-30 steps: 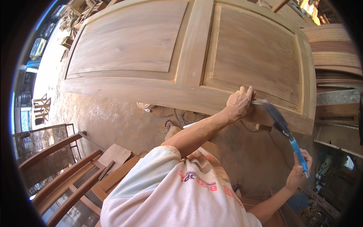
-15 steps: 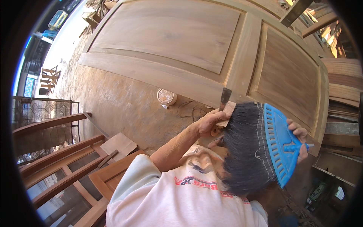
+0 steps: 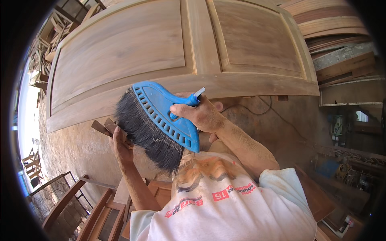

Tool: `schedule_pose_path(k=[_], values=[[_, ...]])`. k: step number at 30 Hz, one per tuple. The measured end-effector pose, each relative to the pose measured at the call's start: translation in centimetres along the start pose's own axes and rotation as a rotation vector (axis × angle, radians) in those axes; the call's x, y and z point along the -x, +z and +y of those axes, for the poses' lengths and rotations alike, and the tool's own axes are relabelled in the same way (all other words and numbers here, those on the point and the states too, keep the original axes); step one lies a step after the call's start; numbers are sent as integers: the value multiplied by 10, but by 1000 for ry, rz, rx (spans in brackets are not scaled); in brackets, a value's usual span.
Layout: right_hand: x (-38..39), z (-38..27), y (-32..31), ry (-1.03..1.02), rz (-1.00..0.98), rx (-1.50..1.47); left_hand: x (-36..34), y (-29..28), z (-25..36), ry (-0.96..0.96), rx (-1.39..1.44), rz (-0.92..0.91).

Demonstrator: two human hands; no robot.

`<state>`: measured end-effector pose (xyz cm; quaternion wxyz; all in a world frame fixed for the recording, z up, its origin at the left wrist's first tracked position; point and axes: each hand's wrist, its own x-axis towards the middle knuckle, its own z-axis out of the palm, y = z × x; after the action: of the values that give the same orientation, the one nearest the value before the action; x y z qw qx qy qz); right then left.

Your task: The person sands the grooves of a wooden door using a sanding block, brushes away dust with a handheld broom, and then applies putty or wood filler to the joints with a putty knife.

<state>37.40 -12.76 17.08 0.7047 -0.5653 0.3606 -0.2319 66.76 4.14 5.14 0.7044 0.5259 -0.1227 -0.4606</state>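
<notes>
A blue plastic broom head (image 3: 161, 108) with long black bristles is gripped by its short socket in my right hand (image 3: 203, 116). A stub of handle pokes out past the fingers. Beside the bristle tips, my left hand (image 3: 122, 146) is closed around a flat dark scraper blade (image 3: 100, 127) and a small brown block (image 3: 109, 123). Part of what it holds is hidden by the fingers and bristles. Both hands are over the near edge of a large panelled wooden door (image 3: 132, 48), which lies flat in front of me with dusty, unpainted wood.
Wooden frames (image 3: 94, 217) lean at the lower left beside a metal grille (image 3: 64, 199). Boards are stacked (image 3: 333, 24) at the far right. A cable (image 3: 277, 116) runs over the dusty floor near the door. Wood scraps (image 3: 60, 28) lie at the far left.
My view has turned right. The broom head has swung from the right side across to the left, its bristles now pointing down-left. My left hand still holds the scraper and block.
</notes>
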Motion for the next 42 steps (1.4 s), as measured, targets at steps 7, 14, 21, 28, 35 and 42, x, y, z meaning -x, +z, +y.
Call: schedule_pose_path(k=[7, 14, 21, 28, 35, 42], values=[[138, 69, -263, -12, 954, 403, 36, -85, -71, -203, -397, 357], [281, -46, -370, -91, 1563, 790, 81, -47, -133, -382, -642, 279], [113, -66, -160, -340, 491, 670, 38, 34, -185, -299, -1141, -455], [99, -75, -239, -53, 125, 720, 39, 69, -215, -544, -1050, -342], [246, -81, -639, 547, 981, 1716, 149, -1, -290, -935, -1063, -2], [218, -158, -609, 23, 783, 919, 213, 100, -300, -925, -1028, 147]])
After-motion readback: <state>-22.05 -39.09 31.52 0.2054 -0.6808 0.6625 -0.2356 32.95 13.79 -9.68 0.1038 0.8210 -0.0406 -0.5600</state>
